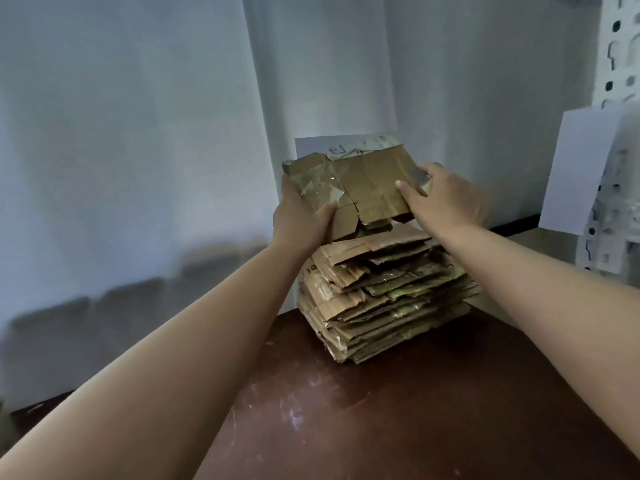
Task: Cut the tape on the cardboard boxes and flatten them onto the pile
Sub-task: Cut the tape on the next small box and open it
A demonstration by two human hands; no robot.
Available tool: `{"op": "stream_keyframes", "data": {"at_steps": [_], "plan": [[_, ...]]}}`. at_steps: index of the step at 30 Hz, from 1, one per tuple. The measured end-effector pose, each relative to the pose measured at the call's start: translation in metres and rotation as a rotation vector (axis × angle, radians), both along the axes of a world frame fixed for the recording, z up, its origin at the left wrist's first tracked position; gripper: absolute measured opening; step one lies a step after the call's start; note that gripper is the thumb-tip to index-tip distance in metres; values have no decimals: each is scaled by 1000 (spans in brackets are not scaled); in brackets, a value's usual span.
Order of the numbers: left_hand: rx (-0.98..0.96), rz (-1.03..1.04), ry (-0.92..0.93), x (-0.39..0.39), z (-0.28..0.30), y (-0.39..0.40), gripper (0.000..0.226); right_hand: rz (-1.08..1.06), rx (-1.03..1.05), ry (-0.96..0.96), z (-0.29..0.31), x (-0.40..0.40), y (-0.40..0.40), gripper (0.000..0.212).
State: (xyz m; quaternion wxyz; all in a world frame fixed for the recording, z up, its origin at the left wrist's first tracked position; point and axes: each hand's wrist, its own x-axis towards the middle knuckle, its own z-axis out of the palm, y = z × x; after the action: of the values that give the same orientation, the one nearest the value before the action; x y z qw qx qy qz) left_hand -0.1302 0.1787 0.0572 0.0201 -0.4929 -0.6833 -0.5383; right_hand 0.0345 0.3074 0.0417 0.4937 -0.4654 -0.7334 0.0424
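A flattened brown cardboard box (367, 183) with torn tape and a white label at its far edge hangs tilted just above the pile. My left hand (299, 213) grips its left edge, thumb on top. My right hand (443, 199) holds its right edge, thumb across the top, with a small dark grey object pinched against the cardboard near the fingers. Below stands the pile of flattened boxes (384, 296), several layers high, at the far side of the dark brown table (398, 417).
White curtains (138, 133) hang behind and to the left of the table. A white perforated metal shelf upright (613, 140) with a white paper sheet (578, 168) stands at the right. A white card leans behind the pile.
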Motion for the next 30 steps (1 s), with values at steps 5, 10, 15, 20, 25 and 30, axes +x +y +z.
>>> {"op": "stream_keyframes", "data": {"at_steps": [5,10,15,20,25,30], "plan": [[-21,5,45,-1,-4,45,64,-55,3,-34,-2,-6,41,51],[-400,126,195,-10,-44,61,61,21,-266,-348,-41,-9,55,55],[-561,252,356,-34,-41,61,77,5,-243,-355,-36,-11,66,49],[-369,107,458,-31,-25,71,65,-153,52,-281,0,-24,77,25],[-374,38,587,-24,-24,97,59,48,91,-460,13,-51,82,30],[-745,39,656,-27,-72,110,72,363,-318,-633,-62,-71,107,39]]}}
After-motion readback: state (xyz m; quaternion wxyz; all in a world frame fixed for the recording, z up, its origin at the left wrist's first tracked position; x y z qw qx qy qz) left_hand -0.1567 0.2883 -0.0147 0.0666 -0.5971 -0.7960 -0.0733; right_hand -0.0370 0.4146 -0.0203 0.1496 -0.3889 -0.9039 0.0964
